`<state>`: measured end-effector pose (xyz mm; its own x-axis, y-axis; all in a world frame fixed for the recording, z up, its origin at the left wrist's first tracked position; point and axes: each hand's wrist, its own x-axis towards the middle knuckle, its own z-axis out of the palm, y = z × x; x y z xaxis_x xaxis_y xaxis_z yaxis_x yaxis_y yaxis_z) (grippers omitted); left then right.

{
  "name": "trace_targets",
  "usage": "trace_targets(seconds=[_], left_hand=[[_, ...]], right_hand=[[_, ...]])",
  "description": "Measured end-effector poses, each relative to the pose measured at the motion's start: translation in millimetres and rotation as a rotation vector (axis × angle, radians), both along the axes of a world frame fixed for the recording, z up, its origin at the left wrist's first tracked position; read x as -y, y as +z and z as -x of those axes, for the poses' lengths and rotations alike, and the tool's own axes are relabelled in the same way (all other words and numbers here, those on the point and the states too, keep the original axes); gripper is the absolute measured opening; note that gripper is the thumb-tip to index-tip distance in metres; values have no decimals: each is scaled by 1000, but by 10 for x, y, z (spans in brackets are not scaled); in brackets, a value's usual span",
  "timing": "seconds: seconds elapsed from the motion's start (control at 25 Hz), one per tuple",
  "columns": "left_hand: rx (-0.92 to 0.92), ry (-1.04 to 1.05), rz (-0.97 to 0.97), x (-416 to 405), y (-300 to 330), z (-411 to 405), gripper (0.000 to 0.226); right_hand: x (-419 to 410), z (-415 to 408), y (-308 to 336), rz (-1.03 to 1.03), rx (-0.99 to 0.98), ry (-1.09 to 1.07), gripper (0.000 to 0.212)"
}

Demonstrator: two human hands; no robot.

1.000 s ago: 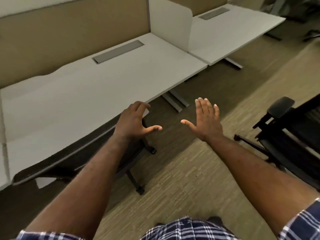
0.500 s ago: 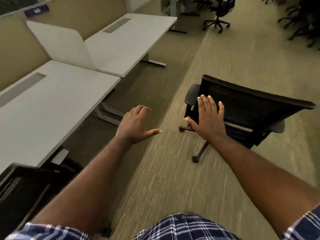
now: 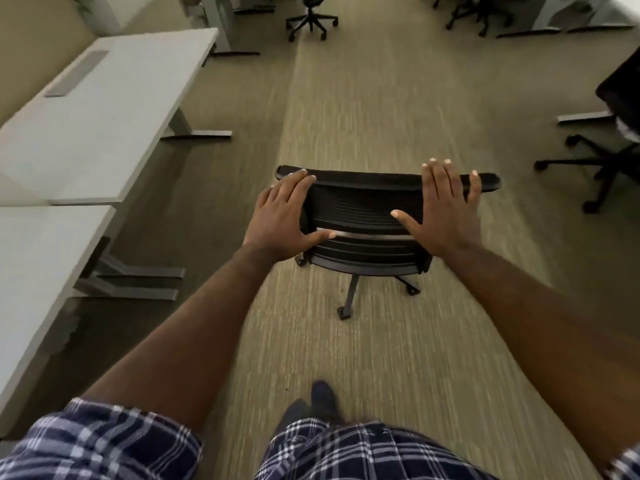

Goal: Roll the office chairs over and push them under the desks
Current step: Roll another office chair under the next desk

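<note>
A black mesh office chair [image 3: 363, 220] stands on the carpet in the aisle with its back toward me and its wheeled base below. My left hand [image 3: 280, 220] lies spread over the upper left corner of the backrest. My right hand [image 3: 446, 209] is spread over the upper right corner. Neither hand's fingers curl around the frame, and I cannot tell how firmly they touch it. Two white desks stand along the left: a far desk [image 3: 104, 109] and a near desk [image 3: 34, 271], with open floor beneath both.
Another black chair [image 3: 311, 15] stands far up the aisle, several more chairs [image 3: 478, 8] are at the top right, and one chair [image 3: 616, 133] is by the right edge. Grey desk feet [image 3: 131, 271] jut onto the floor at left. My foot [image 3: 322, 400] is behind the chair.
My view swung right, away from the desk with a chair tucked under it, to the aisle. Both hands moved forward onto the free chair's backrest, which now faces me squarely.
</note>
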<state>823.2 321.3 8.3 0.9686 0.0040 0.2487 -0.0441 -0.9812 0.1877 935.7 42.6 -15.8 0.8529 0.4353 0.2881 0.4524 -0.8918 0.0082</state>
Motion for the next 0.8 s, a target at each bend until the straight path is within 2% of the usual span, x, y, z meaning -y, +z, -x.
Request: trace_targets(seconds=[0.2,0.4,0.52,0.8], left_hand=[[-2,-71,-19,-47,-66,-636,96],[-138,-120,-18,-154,-107,-1169,89],[-190,-66,-62,-212,-108,-1330,91],[-148,83,-93,-306,-68,-1701,96]], right_hand=[[97,-370,-35,38,-104,-91,95],[189,-800,95,144,-151,-90,105],[171,-963,119,141,-172,-58,100],[73,-1495,178,52,-158,45,90]])
